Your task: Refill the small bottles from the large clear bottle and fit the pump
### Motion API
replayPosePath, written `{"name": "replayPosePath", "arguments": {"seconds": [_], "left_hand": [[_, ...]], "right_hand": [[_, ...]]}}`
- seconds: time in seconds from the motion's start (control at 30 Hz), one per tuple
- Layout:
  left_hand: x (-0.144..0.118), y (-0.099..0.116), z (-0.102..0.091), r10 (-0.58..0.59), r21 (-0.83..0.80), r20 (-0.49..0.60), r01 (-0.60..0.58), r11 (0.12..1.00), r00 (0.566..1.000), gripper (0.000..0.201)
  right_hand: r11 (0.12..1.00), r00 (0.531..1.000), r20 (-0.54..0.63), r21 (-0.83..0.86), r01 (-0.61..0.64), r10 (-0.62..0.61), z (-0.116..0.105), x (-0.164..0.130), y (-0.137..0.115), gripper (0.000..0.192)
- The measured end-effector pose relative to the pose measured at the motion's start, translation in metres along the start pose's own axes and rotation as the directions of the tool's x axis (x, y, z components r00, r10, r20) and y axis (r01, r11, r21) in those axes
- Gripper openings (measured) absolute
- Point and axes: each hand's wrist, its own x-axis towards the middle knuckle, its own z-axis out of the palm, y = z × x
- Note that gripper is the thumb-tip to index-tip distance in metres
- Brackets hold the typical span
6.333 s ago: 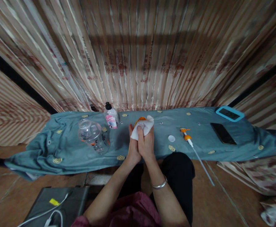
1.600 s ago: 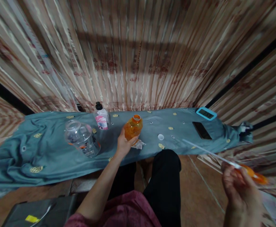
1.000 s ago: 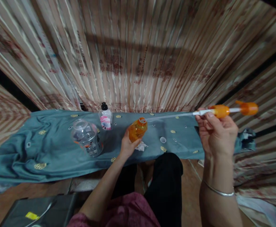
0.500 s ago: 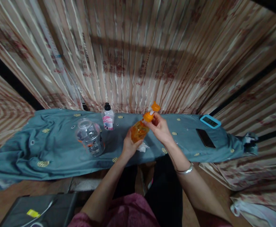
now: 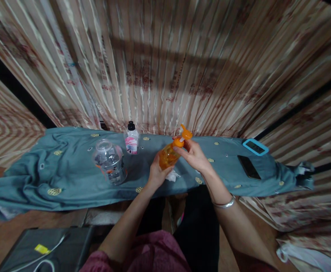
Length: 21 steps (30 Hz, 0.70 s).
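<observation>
An orange pump bottle [image 5: 167, 155] is held tilted to the right above the cloth-covered table. My left hand [image 5: 157, 173] wraps round its lower body. At the collar of the orange pump head [image 5: 186, 133], my right hand [image 5: 193, 154] grips with thumb and fingers; the pump's spout points to the upper left. A crumpled white tissue [image 5: 173, 175] lies on the cloth just below the bottle. To the left stand a large clear plastic jar [image 5: 110, 162] without a lid and a clear bottle with a black cap [image 5: 131, 140] and pink label.
A teal patterned cloth [image 5: 77, 170] covers the narrow table. On its right lie a blue-framed digital timer [image 5: 255, 147] and a black phone [image 5: 249, 167]. Striped curtains [image 5: 159, 68] hang right behind. A dark case [image 5: 66, 249] with a white cable stands below at left.
The pump head has turned, so its spout now points to the upper left. My right hand has shifted round the collar. The view has moved slightly.
</observation>
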Motion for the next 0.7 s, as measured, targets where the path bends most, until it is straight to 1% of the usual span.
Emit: {"name": "replayPosePath", "arguments": {"seconds": [0.23, 0.4, 0.47, 0.53, 0.57, 0.63, 0.7], "left_hand": [[0.0, 0.0, -0.002, 0.028, 0.063, -0.004, -0.028, 0.998, 1.0, 0.069], [0.0, -0.001, -0.003, 0.02, 0.04, 0.006, -0.02, 0.999, 1.0, 0.072], [0.0, -0.001, -0.003, 0.028, 0.04, 0.006, -0.028, 0.999, 1.0, 0.072], [0.0, 0.0, -0.003, 0.031, 0.039, 0.005, -0.031, 0.999, 1.0, 0.072], [0.0, 0.0, -0.003, 0.029, 0.034, 0.005, -0.03, 0.999, 1.0, 0.071], [0.0, 0.0, -0.003, 0.021, 0.02, 0.01, -0.021, 1.0, 1.0, 0.071], [0.0, -0.001, -0.003, 0.006, 0.016, 0.011, -0.007, 1.0, 1.0, 0.072]], "right_hand": [[0.991, 0.983, 0.182, -0.131, 0.009, 0.015, -0.014, 0.011, -0.007, 0.038], [0.981, 0.96, 0.276, -0.194, 0.006, 0.049, -0.021, 0.017, -0.013, 0.033], [0.976, 0.954, 0.292, -0.218, 0.001, 0.064, -0.022, 0.019, -0.014, 0.032], [0.966, 0.966, 0.249, -0.257, -0.008, 0.075, -0.019, 0.018, -0.015, 0.033], [0.959, 0.977, 0.199, -0.282, -0.017, 0.076, -0.016, 0.016, -0.016, 0.035], [0.943, 0.996, 0.061, -0.33, -0.047, 0.071, -0.007, 0.01, -0.017, 0.041], [0.93, 0.994, -0.087, -0.356, -0.089, 0.062, 0.004, 0.003, -0.018, 0.047]]}}
